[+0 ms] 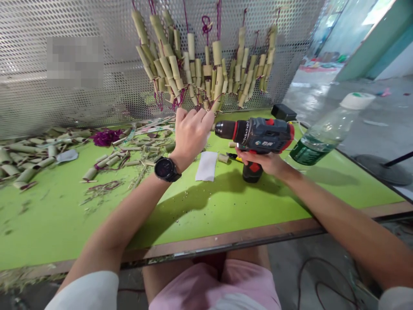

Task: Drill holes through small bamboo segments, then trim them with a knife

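Note:
My right hand (269, 163) is wrapped round the grip of a dark cordless drill (264, 135) with red trim, its chuck pointing left. Just off the chuck, my left hand (192, 133) is curled closed, back of the hand towards me and a black watch on the wrist. Whatever lies inside the left fingers is hidden; the drill's tip ends right beside them. Below and between the hands, a white slip of paper (207, 166) lies on the green table. Beside it are a short bamboo piece (223, 158) and a yellow and black utility knife (234, 157).
Strings of bamboo tubes (217, 54) hang on purple cord before a perforated metal panel (106, 26). At left lie loose bamboo pieces (29, 148) and a purple cord bundle (107, 137). A tilted-looking water bottle (322, 133) and a black box (284, 112) stand at right.

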Demonstrator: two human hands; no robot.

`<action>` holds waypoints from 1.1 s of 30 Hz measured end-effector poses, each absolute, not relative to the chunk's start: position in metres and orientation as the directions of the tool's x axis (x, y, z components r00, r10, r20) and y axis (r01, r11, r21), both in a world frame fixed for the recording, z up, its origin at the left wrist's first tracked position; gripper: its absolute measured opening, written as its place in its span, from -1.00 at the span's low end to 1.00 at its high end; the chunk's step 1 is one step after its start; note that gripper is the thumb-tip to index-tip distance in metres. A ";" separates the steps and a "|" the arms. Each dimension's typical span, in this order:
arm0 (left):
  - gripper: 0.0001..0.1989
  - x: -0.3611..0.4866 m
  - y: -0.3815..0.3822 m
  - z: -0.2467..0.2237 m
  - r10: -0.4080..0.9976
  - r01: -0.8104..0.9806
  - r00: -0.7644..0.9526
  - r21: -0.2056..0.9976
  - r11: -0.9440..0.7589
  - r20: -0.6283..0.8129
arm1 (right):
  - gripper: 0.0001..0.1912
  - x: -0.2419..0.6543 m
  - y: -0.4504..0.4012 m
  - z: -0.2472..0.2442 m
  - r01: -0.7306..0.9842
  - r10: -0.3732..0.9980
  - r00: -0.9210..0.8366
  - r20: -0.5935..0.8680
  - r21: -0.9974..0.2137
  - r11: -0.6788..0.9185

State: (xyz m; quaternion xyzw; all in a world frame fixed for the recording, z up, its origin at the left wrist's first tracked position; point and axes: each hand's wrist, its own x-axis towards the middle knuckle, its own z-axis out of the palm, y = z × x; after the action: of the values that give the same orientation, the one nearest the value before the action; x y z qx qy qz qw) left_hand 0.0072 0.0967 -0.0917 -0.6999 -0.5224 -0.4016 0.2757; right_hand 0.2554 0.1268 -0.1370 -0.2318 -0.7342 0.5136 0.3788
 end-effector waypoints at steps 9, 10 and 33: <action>-0.78 0.010 0.094 -0.098 0.503 0.962 0.083 0.063 -0.265 0.860 | -0.66 0.257 0.126 -0.135 -0.030 0.731 -0.585 0.351 -0.910 0.413; -0.80 0.011 0.094 -0.100 0.499 0.963 0.082 0.061 -0.264 0.863 | -0.66 0.258 0.126 -0.136 -0.023 0.734 -0.587 0.341 -0.913 0.406; -0.96 0.011 0.094 -0.115 0.537 0.966 0.039 0.106 -0.237 0.843 | -0.70 0.257 0.123 -0.136 -0.019 0.737 -0.599 0.314 -0.925 0.379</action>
State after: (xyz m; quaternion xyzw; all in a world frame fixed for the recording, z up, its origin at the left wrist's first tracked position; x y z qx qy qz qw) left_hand 0.0105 0.0937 -0.1154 -0.6715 -0.5595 -0.4093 0.2618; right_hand 0.2573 0.1231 -0.1356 -0.2425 -0.7401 0.5016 0.3766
